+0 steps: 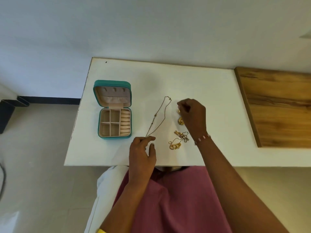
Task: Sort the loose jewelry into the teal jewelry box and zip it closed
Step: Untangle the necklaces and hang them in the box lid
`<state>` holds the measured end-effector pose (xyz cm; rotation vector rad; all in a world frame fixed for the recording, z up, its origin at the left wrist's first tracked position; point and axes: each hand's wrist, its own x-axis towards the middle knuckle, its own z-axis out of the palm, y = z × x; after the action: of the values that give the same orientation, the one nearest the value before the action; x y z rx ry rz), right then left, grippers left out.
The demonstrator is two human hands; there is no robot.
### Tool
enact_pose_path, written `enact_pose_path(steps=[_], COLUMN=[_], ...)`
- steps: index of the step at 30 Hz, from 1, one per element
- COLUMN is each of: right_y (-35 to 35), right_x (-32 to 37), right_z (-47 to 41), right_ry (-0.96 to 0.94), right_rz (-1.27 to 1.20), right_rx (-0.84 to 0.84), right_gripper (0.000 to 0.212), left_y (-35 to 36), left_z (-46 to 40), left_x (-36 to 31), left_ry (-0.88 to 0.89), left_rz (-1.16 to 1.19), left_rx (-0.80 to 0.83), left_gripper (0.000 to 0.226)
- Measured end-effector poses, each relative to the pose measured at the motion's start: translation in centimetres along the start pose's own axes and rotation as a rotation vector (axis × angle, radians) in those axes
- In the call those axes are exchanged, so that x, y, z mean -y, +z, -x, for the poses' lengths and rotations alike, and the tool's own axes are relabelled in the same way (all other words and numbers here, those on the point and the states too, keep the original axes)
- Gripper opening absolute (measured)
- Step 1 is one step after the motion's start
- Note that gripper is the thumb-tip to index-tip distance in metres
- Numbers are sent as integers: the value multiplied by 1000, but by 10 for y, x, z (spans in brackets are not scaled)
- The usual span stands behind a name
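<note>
The teal jewelry box [112,137] lies open on the left of the white table [210,84], its beige compartments empty and lid tilted back. A long thin gold necklace [164,113] stretches from the middle of the table down to my left hand [143,152], whose fingertips pinch its near end. My right hand [193,116] hovers to the right, fingers closed on a small gold earring [178,111]. A second gold earring [180,121] lies just below it. A tangle of gold chains [178,139] rests between my hands.
A wooden board [277,106] covers the table's right side. The table's front edge runs just above my lap in pink cloth [176,199]. A beaded bracelet [202,138] is on my right wrist. Tiled floor lies to the left.
</note>
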<state>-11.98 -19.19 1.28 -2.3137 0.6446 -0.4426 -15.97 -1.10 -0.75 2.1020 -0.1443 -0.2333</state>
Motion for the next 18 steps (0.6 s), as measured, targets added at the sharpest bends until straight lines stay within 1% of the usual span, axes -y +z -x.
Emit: enact_pose_path(steps=[5,8,10,12,15,18], right_y=[-12,-10,-6,-3,1,2], right_x=[-18,-24,-26,-27,-25,-19], right_z=[62,90,100,102,102,103], right_ry=[224,261,260,240,139,75], right_rz=[-133,-110,-59,37,213,315], right_rx=[-12,29,90,178,309,339], right_gripper=[10,11,11,17,27,23], left_y=[5,8,10,12,13,13], left_z=[13,13,12,11,10,9], left_x=[-1,-2,-1,1,3,4], left_ry=[-52,-91,-105,-112,-108,-117], left_rz=[98,121,117,107,83,91], left_rx=[55,72,68,65,62,56], left_gripper=[21,21,21,21,21,21])
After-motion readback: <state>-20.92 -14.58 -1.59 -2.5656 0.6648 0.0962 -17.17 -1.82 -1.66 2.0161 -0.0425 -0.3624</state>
